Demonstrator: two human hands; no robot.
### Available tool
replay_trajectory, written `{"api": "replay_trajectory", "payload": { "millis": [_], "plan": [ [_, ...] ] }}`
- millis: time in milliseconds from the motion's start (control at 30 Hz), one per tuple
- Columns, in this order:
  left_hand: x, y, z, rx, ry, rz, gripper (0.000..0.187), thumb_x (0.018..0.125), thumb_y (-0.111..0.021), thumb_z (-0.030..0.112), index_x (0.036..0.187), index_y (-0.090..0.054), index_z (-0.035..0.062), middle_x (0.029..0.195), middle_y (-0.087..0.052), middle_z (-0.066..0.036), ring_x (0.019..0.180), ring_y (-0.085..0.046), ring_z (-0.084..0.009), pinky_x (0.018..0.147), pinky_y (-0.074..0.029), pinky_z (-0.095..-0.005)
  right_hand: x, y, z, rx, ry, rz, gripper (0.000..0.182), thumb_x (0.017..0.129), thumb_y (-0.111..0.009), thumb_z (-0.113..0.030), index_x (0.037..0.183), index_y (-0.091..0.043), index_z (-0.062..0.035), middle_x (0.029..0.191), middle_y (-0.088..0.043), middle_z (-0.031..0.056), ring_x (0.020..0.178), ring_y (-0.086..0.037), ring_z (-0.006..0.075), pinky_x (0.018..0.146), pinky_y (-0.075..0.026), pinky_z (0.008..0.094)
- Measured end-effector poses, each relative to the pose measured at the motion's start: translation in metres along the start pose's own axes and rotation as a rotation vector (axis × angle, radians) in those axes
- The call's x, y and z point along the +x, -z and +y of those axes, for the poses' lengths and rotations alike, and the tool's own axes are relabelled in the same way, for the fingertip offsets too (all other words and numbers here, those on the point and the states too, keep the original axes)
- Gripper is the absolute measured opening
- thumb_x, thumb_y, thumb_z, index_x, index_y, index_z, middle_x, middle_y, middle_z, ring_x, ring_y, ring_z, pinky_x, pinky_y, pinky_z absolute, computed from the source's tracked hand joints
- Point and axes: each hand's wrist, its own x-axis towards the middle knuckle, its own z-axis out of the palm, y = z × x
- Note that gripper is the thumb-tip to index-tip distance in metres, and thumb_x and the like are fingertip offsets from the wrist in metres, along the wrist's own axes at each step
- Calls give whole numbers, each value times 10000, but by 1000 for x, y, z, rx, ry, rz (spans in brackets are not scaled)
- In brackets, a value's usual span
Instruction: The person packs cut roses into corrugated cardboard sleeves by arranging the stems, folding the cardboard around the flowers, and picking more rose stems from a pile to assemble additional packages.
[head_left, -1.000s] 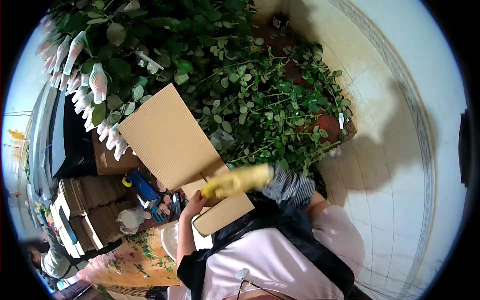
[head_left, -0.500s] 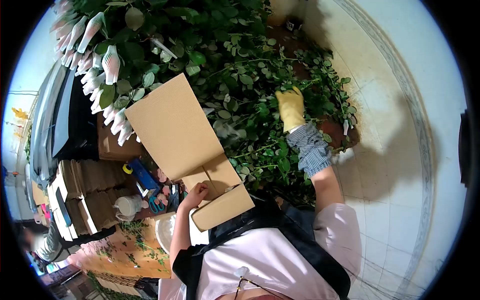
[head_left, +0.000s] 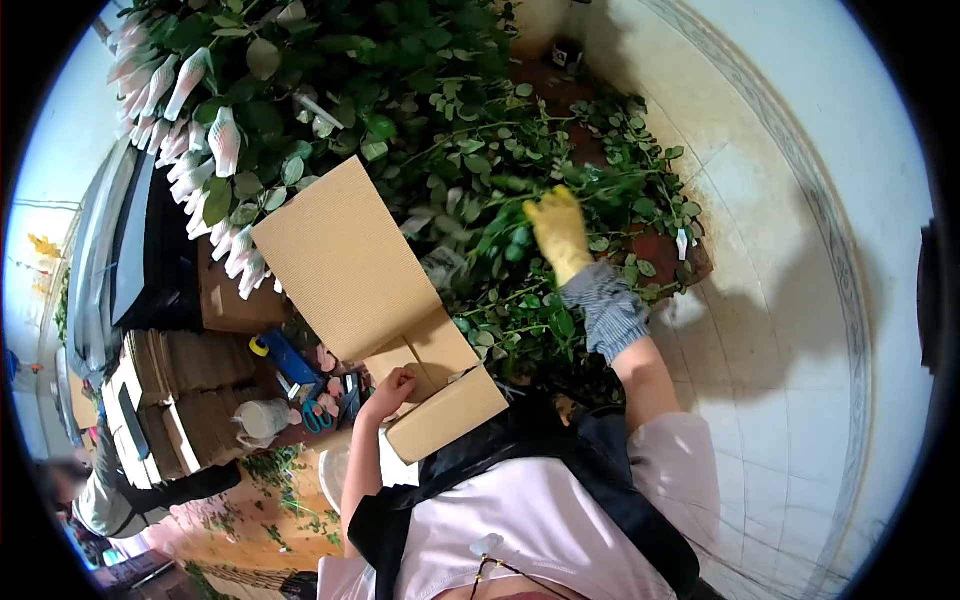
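Note:
My bare left hand point(head_left: 390, 392) is closed, its curled fingers at the edge of an open corrugated cardboard box point(head_left: 448, 418) on my lap. The box's large flap point(head_left: 340, 255) stands tilted up and away from me. My right hand point(head_left: 558, 232), in a yellow rubber glove and grey striped sleeve cover, is closed at the leafy rose stems point(head_left: 510, 225). The leaves beside it are smeared by motion, and its fingertips are partly hidden. White-netted rose buds point(head_left: 225, 142) hang over the far left end of the pile.
Stacked cardboard sleeves point(head_left: 200, 375) stand at left, near blue-handled scissors point(head_left: 317, 417), a blue tool point(head_left: 288, 358) and a white tape roll point(head_left: 262, 418). A dark bottle point(head_left: 570, 45) stands beyond the pile. Tiled floor point(head_left: 770, 400) lies to the right. Another person point(head_left: 110, 490) is at far left.
My gloved right hand has shifted slightly left and nearer to me, with leaves stirring beside it. My left hand and the box have stayed in place. The other person's arm has reached out.

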Motion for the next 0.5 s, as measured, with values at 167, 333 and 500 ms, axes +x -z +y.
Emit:
{"api": "replay_trajectory", "payload": {
  "millis": [167,333,500],
  "plan": [
    [1,0,-3,13,-27,-18,342,960,-595,224,1211,-547,-3,1041,-634,-111,922,-613,-179,808,-511,-303,-31,42,47,245,-121,393,375,801,-629,6,1148,-663,-131,1133,-665,132,1118,-593,325,1066,-415,475],
    [1,6,3,-6,6,-97,301,997,-580,227,1184,-533,-5,999,-607,-76,871,-601,-154,771,-524,-302,-34,104,19,396,-183,490,397,771,-668,43,1157,-651,-47,1101,-656,202,1073,-604,360,1027,-450,466],
    [5,8,-1,-63,2,-118,313,992,-593,244,1195,-546,11,970,-590,-59,856,-573,-140,774,-505,-294,-42,87,31,338,-155,277,439,761,-620,59,1181,-654,-66,1062,-656,210,949,-612,356,989,-460,463]
  ]
}}
